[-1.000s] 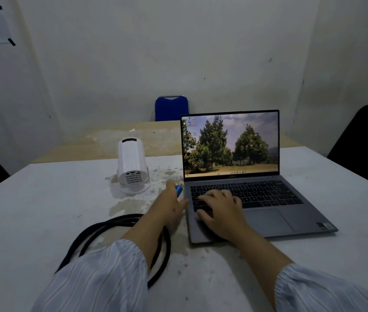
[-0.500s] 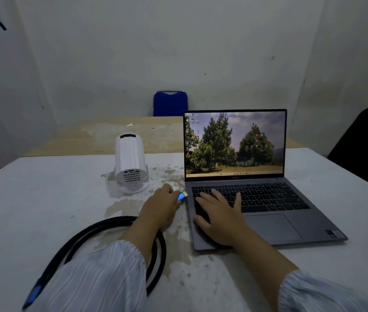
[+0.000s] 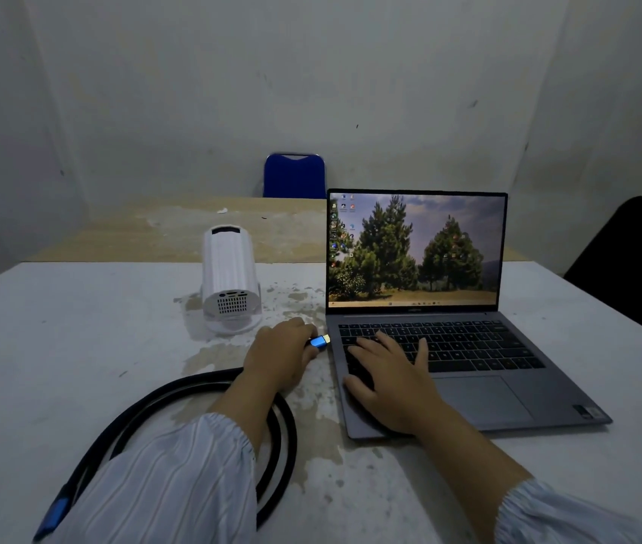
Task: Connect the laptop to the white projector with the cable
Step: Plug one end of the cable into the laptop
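An open grey laptop (image 3: 515,390) sits on the white table (image 3: 56,347), its screen lit with a picture of trees. My left hand (image 3: 278,355) grips a blue cable plug (image 3: 319,342) with a metal tip, held right at the laptop's left edge. My right hand (image 3: 394,384) lies flat on the left of the keyboard and palm rest, fingers spread. The black cable (image 3: 194,390) coils on the table under my left forearm; its other blue plug (image 3: 54,514) lies near the front left edge. The white projector (image 3: 229,276) stands upright left of the laptop, vents facing me.
A blue chair (image 3: 294,176) stands behind a tan table (image 3: 154,233) at the far wall. A black chair (image 3: 633,261) is at the right. The white table's surface is stained around the projector.
My left hand has brought the plug lower, level with the laptop's left side. My right hand shifted slightly on the keyboard with fingers spreading. The view has moved.
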